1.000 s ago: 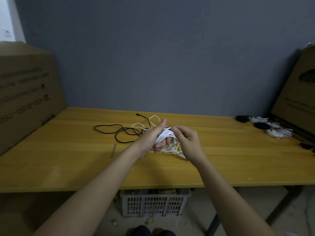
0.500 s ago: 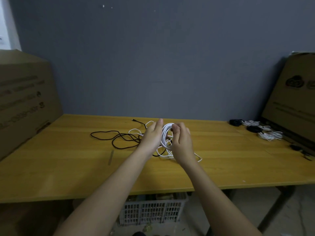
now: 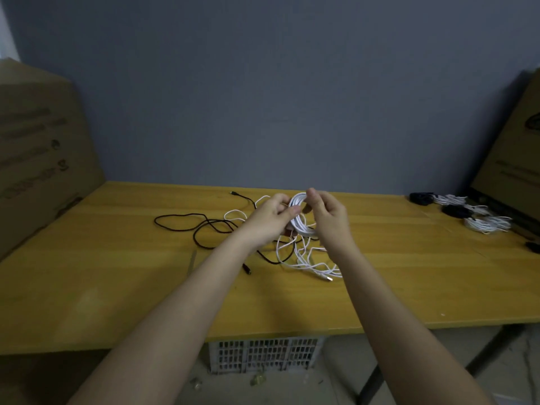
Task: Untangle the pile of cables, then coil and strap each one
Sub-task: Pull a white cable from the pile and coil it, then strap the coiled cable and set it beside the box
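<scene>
A white cable coil (image 3: 299, 220) is held upright above the middle of the yellow wooden table (image 3: 117, 287). My left hand (image 3: 270, 220) grips the coil from the left, thumb across its loops. My right hand (image 3: 328, 217) holds the coil's top and right side with curled fingers. Loose white cable (image 3: 309, 263) trails from the coil onto the table and ends in a plug near the front. A black cable (image 3: 201, 226) lies tangled to the left, partly crossing the white strands.
Several coiled black and white cables (image 3: 473, 213) lie at the table's far right. Cardboard boxes stand at the left (image 3: 43, 153) and right (image 3: 514, 147) ends. A white plastic crate (image 3: 263, 353) sits under the table's front edge. A grey wall is behind.
Both hands lifted the white coil slightly and turned it upright. More loose cable now lies spread on the table below the hands. The camera tilted a little.
</scene>
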